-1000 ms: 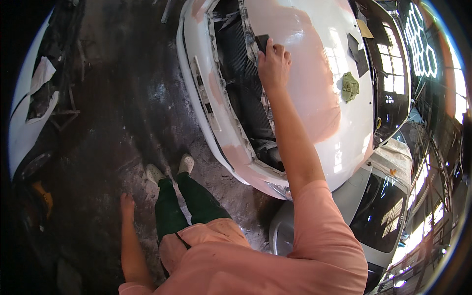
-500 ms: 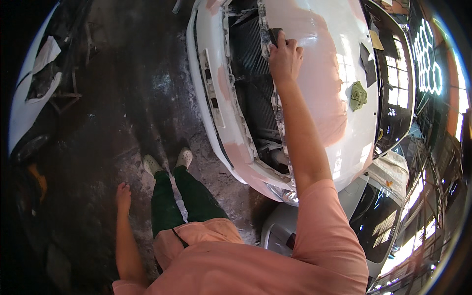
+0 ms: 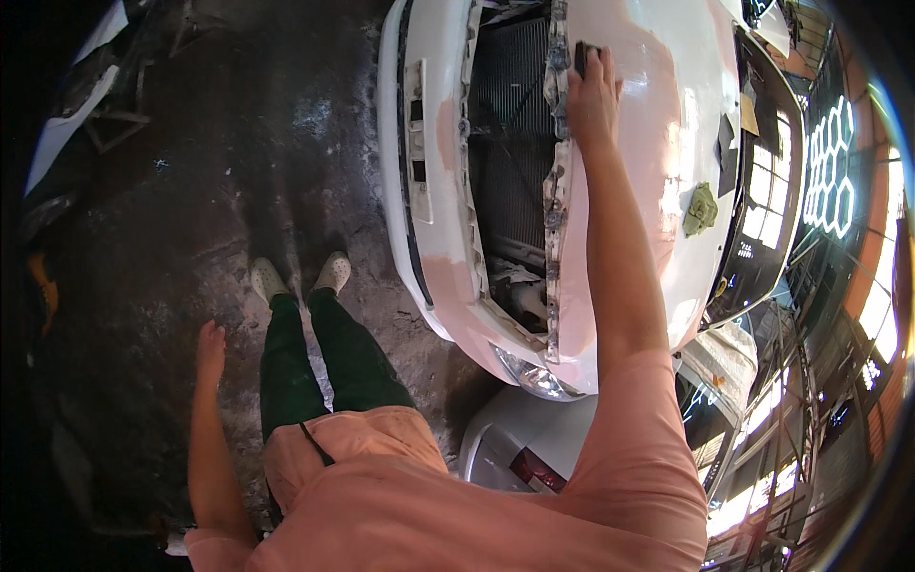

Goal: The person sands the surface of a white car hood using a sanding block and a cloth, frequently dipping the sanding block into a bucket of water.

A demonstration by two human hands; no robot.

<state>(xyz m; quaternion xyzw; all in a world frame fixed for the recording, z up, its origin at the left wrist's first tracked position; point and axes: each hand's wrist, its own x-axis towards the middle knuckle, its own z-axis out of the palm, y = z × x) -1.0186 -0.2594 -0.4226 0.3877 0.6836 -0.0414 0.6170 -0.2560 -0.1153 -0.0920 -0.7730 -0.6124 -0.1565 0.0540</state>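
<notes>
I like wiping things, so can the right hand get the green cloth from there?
Probably yes: the right hand is at the same hood the green cloth lies on, and nothing seems to stand between them. It holds a black block, though, so it might have to let go first.

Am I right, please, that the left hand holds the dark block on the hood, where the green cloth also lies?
Not quite: in the head view, the right hand holds the dark block on the hood; the green cloth does lie there.
</notes>
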